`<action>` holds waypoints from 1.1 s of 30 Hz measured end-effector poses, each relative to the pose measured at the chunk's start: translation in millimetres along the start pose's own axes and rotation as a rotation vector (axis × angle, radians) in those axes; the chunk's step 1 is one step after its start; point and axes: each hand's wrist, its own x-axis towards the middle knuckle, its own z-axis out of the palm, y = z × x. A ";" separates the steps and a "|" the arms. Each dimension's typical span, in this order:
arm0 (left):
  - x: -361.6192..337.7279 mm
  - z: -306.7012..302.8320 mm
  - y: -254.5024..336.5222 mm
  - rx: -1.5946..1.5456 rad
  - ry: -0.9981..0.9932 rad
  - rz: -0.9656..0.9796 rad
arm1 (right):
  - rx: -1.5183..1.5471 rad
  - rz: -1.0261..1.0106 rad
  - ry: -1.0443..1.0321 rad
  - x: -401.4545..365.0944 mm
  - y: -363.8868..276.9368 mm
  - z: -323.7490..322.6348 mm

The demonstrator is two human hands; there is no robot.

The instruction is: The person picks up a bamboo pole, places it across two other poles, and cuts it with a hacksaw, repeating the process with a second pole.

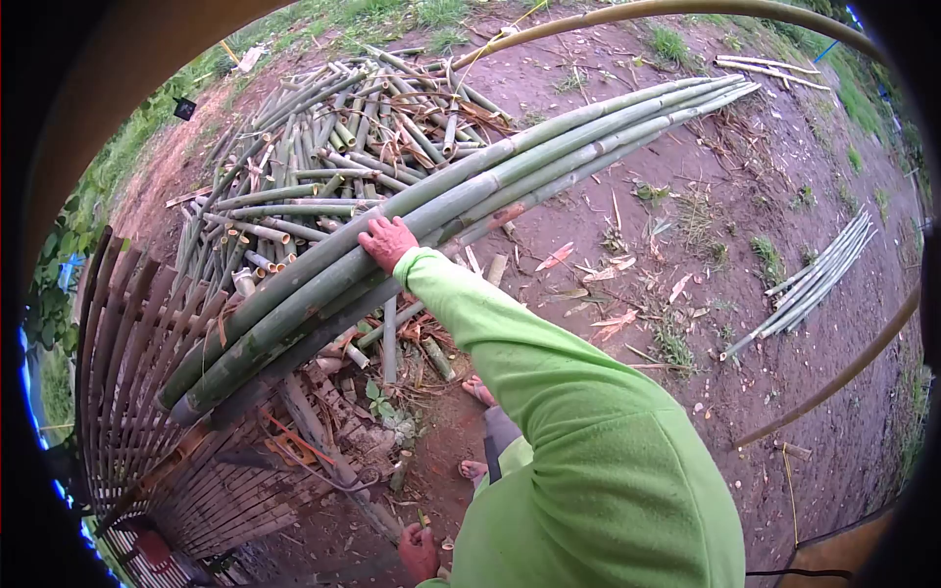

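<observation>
A bundle of long green bamboo poles (470,196) runs slantwise from the slatted frame up to the upper right. On its upper poles rests my right hand (387,242), its fingers curled over one of them. Lower down, near the bottom edge, my left hand (420,554) is closed around something small with a greenish end, too covered to name. Close to the poles' lower ends lies an orange-handled tool (291,451) that looks like a saw. Green sleeves cover my arms.
A large heap of short cut bamboo pieces (323,167) lies behind the poles. A slatted bamboo frame (118,343) stands at the left. Thin bamboo poles (809,289) lie on the ground at the right. A curved pole (686,8) arches across the top. Dry husks (613,323) litter the dirt.
</observation>
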 end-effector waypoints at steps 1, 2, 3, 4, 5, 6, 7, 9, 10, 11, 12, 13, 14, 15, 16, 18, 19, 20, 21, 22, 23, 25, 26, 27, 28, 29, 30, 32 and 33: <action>4.9 -1.8 2.0 -0.011 0.008 0.002 | -0.001 -0.025 -0.009 4.7 1.6 0.8; 6.7 -3.5 6.6 -0.020 0.014 0.002 | -0.001 -0.048 -0.021 6.5 3.3 3.7; 6.4 -4.7 10.7 -0.044 0.023 0.025 | -0.002 -0.070 -0.034 5.8 4.2 6.5; 7.3 -4.5 16.1 -0.072 0.033 0.051 | -0.005 -0.059 0.016 4.4 3.3 8.8; 8.9 -3.1 19.6 -0.105 0.045 0.080 | -0.001 -0.050 -0.001 1.2 4.3 6.6; 8.5 -2.8 19.5 -0.090 0.050 0.097 | 0.013 -0.029 -0.043 -1.9 3.5 4.8; 6.8 -3.7 17.6 -0.072 0.050 0.112 | 0.027 -0.003 -0.088 -6.6 2.5 3.9; 3.6 -2.9 11.5 -0.062 0.039 0.148 | 0.028 -0.035 -0.131 -22.4 3.2 -3.7; 0.8 -2.0 7.2 -0.072 0.032 0.169 | 0.030 -0.072 -0.146 -36.0 4.1 -16.4; -2.2 0.7 5.2 -0.085 0.022 0.190 | 0.028 -0.110 -0.161 -51.6 4.8 -32.7; -5.8 2.9 4.7 -0.174 -0.008 0.170 | 0.025 -0.155 -0.127 -75.4 1.9 -50.0; -9.5 6.3 11.9 -0.266 -0.042 0.151 | 0.012 -0.188 -0.209 -98.3 -2.2 -71.5; -10.0 11.7 16.3 -0.358 -0.078 0.135 | 0.028 -0.207 -0.227 -122.8 -2.9 -65.8; -6.6 19.4 12.8 -0.532 -0.110 0.130 | 0.069 -0.272 -0.229 -155.4 -7.2 -80.5; -0.3 29.0 5.0 -0.704 -0.140 0.119 | 0.063 -0.315 -0.263 -187.1 -14.1 -92.2; 15.0 46.0 -16.1 -0.921 -0.272 0.020 | 0.155 -0.344 -0.312 -248.2 -32.0 -110.2; 5.2 53.1 -13.7 -0.935 -0.294 0.071 | 0.120 -0.368 -0.360 -273.8 -47.2 -128.7; -9.2 67.7 -2.9 -0.953 -0.316 0.123 | 0.140 -0.403 -0.303 -301.7 -60.3 -132.7; -26.4 78.9 4.4 -0.967 -0.331 0.172 | 0.144 -0.387 -0.317 -325.8 -79.3 -138.3; -41.9 85.4 6.6 -1.046 -0.312 0.166 | 0.171 -0.401 -0.380 -345.6 -97.6 -143.0; -52.6 84.2 -1.2 -1.130 -0.280 0.184 | 0.242 -0.436 -0.327 -366.2 -118.8 -153.5; -65.0 71.2 -18.9 -1.297 -0.197 0.221 | 0.319 -0.513 -0.303 -401.0 -163.0 -153.1; -67.6 61.1 -27.4 -1.381 -0.147 0.244 | 0.387 -0.544 -0.308 -416.5 -186.1 -150.0; -70.6 49.9 -36.3 -1.467 -0.094 0.267 | 0.492 -0.543 -0.281 -430.0 -205.3 -144.0; -71.6 39.2 -42.9 -1.554 -0.044 0.295 | 0.631 -0.616 -0.331 -432.0 -208.6 -140.5; -75.4 23.7 -52.7 -1.557 0.092 0.296 | 0.773 -0.681 -0.383 -435.9 -211.5 -138.0; -84.5 2.2 -68.4 -1.555 0.232 0.287 | 0.755 -0.629 -0.391 -440.9 -202.4 -150.9; -98.0 -48.2 -99.9 -1.588 0.396 0.311 | 0.626 -0.564 -0.430 -444.2 -150.2 -181.1; -104.1 -76.0 -113.7 -1.627 0.427 0.340 | 0.517 -0.556 -0.464 -446.5 -115.6 -191.5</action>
